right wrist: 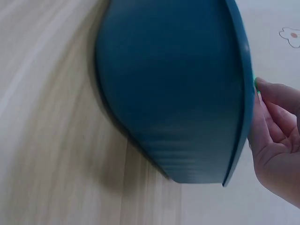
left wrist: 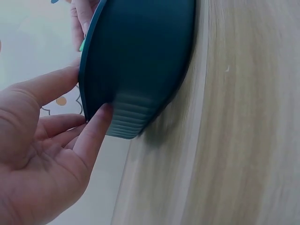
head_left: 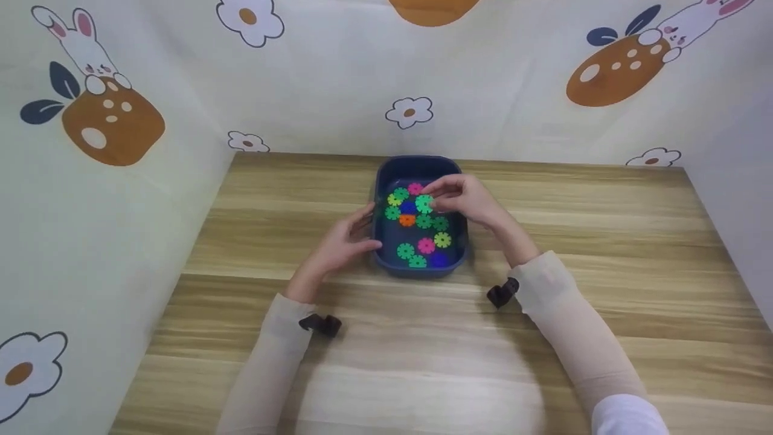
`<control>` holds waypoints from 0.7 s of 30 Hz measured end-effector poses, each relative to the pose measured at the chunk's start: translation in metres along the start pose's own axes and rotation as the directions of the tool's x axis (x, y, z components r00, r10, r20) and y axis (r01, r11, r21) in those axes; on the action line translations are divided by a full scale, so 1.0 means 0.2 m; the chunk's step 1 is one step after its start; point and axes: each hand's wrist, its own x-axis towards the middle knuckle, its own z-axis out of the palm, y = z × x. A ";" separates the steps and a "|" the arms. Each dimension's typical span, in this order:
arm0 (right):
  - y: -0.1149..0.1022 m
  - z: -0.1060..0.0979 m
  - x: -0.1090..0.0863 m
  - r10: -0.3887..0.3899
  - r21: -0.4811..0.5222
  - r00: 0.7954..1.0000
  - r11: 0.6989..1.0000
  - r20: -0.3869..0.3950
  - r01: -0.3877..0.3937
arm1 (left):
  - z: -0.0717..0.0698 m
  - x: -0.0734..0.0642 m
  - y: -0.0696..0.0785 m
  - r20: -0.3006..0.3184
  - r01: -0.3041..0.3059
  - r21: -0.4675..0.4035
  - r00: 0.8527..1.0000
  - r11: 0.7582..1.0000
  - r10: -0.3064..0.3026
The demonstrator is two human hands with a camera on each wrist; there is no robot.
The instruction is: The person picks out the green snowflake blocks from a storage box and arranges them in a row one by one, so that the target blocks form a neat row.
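Observation:
A dark blue plastic bin [head_left: 416,272] stands on the wooden table, with flower-shaped notched plastic discs in green, yellow, pink, blue and orange inside. Over its right half, my right hand [head_left: 468,196] pinches a bright green notched disc [head_left: 424,204] between thumb and fingers. Only a green sliver of that disc shows past the rim in the right wrist view. My left hand [head_left: 341,241] rests against the bin's left side. In the left wrist view its thumb [left wrist: 58,82] touches the rim, and a fairly straight finger [left wrist: 96,129] lies on the outer wall.
Wood-grain table [head_left: 604,241] surrounds the bin on all sides. Behind it hangs a pale cloth [head_left: 326,78] printed with rabbits, flowers and brown fruit, which also covers the left side. Black camera mounts [head_left: 323,325] sit at both wrists.

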 end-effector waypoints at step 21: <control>0.01 -0.17 -0.04 0.000 0.076 0.990 0.997 -0.138 0.011 | 0.01 -0.02 0.00 -0.020 0.022 0.025 1.000 0.999 -0.021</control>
